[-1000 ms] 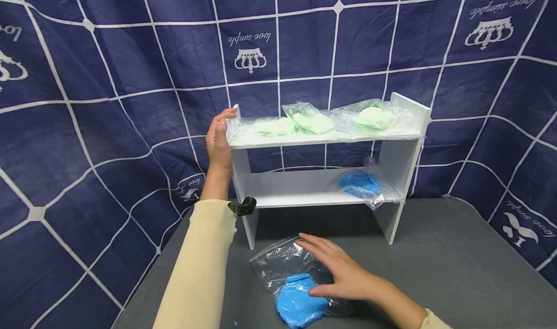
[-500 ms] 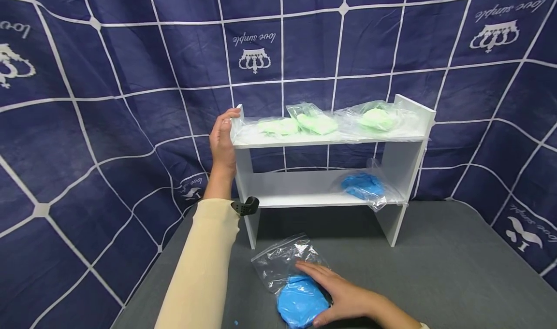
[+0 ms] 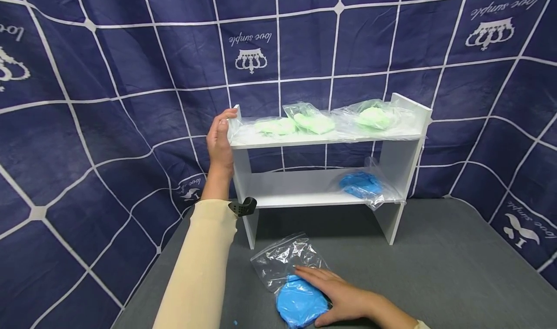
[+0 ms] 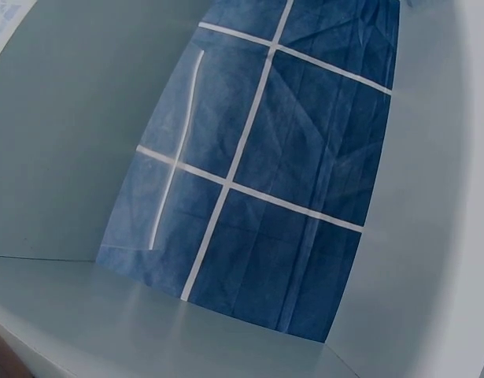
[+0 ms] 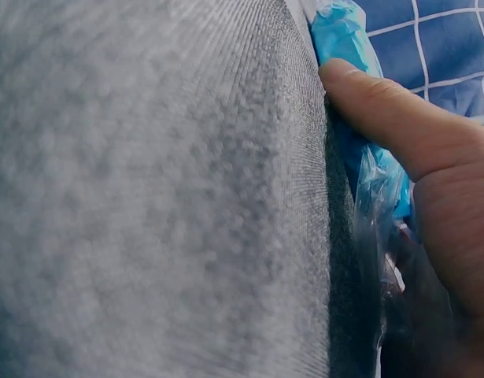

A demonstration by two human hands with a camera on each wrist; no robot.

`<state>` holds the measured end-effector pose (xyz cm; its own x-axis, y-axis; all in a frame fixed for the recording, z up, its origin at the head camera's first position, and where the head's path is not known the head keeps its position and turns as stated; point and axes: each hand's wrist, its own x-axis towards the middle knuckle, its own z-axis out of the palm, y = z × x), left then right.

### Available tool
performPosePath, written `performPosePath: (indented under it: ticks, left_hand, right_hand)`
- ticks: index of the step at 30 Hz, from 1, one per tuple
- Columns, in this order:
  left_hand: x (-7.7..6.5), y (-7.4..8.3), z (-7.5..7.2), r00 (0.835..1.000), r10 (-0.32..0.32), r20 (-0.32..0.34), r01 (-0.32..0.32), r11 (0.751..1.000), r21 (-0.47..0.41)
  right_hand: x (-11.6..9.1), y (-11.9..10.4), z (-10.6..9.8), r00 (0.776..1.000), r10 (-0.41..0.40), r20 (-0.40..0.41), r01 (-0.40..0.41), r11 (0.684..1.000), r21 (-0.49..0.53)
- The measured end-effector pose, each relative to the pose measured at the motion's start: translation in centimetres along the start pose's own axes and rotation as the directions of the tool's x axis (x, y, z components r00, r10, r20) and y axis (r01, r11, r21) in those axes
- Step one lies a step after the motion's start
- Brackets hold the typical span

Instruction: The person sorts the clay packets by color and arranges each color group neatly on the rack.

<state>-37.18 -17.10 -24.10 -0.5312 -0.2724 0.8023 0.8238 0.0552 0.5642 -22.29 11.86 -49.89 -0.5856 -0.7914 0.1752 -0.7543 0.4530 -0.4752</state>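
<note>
My left hand (image 3: 221,138) grips the upper left side panel of a white two-tier shelf (image 3: 296,189), fingers over its top edge. On the table in front lies a clear zip bag (image 3: 287,254) with a flat, round lump of blue clay (image 3: 300,302) in it. Around the lump's right side my right hand (image 3: 341,295) holds the bag, thumb at the near edge and fingers at the far edge. The right wrist view shows the thumb (image 5: 383,102) against the blue clay (image 5: 344,31), low by the table surface. White shelf boards (image 4: 415,189) fill much of the left wrist view.
Several clear bags of pale green clay (image 3: 315,122) lie along the upper shelf. A bag of blue clay (image 3: 361,184) sits at the right of the lower shelf, its plastic overhanging the front edge. A dark blue checked cloth (image 3: 174,53) hangs behind the grey table (image 3: 444,271).
My right hand has come down and closed in around the right side of the blue clay bag. The left hand keeps its grip on the shelf.
</note>
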Motion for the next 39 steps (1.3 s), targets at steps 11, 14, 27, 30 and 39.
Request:
performPosePath:
  ticks: [11,14,27,30,39]
  left_hand:
    - [-0.1,0.1,-0.1,1.0,-0.006,0.003,0.006,1.0,-0.007]
    - [-0.1,0.0,-0.1,1.0,-0.004,0.005,0.004,1.0,-0.005]
    - [-0.1,-0.1,-0.1,1.0,-0.008,0.011,0.009,0.999,-0.042]
    - [0.0,-0.3,-0.2,1.0,-0.009,-0.004,0.009,0.999,-0.04]
    - [0.1,-0.5,-0.1,1.0,0.015,0.007,-0.015,0.999,-0.042]
  right_hand:
    - [-0.1,0.1,0.2,0.999,0.014,-0.04,-0.014,1.0,0.005]
    - [-0.1,0.2,0.2,0.999,-0.002,-0.054,0.002,1.0,0.01]
    - [-0.1,-1.3,-1.5,0.97,-0.186,-0.159,0.177,0.982,-0.07]
    - [0.1,-2.1,-2.4,0.964,-0.203,-0.17,0.189,0.977,-0.095]
    - [-0.3,-4.3,-4.8,0.946,-0.217,-0.243,0.192,0.974,-0.123]
